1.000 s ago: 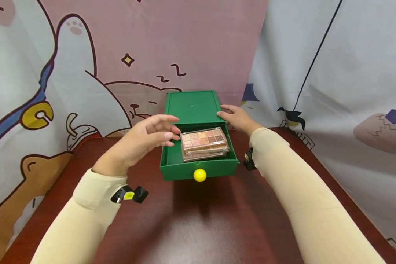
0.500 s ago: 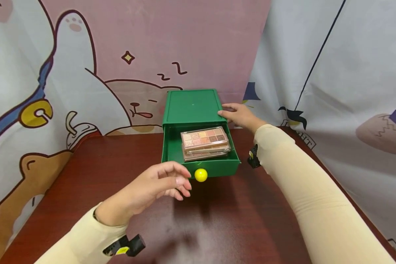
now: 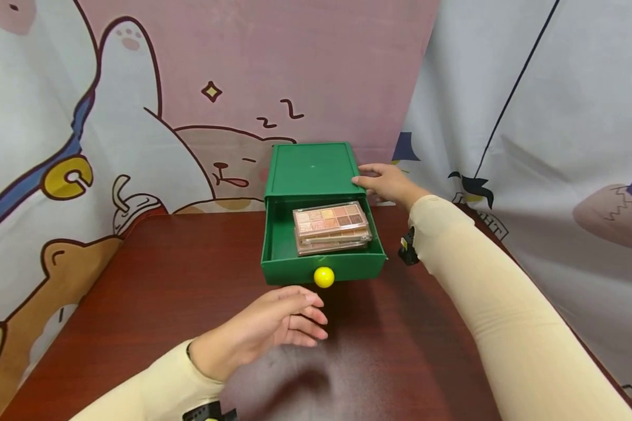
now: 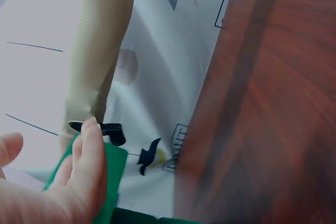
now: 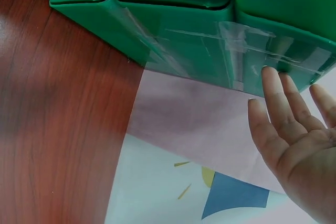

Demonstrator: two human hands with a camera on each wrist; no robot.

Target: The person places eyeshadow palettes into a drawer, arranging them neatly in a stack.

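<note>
A green drawer box [image 3: 313, 166] stands at the back of the table, its upper drawer [image 3: 289, 273] pulled out. Inside lies a small stack of eyeshadow palettes [image 3: 330, 220], slightly askew. A round yellow knob [image 3: 323, 277] sits on the drawer front. Just below and in front of that knob, my left hand [image 3: 263, 327] hovers with loosely bent fingers, holding nothing. My right hand [image 3: 392, 183] is at the box's right side, fingertips [image 5: 269, 80] at its taped wall with the fingers extended.
The dark red-brown table [image 3: 179, 257] spreads around the box. Behind it hangs a pink and white cartoon-print cloth [image 3: 347, 70]. Clear tape [image 5: 236, 51] runs along the box's side in the right wrist view.
My left hand has come away from beside the palettes, passed over the drawer front and dropped toward me below the knob. The right hand stays at the box's side; the palettes remain in place.
</note>
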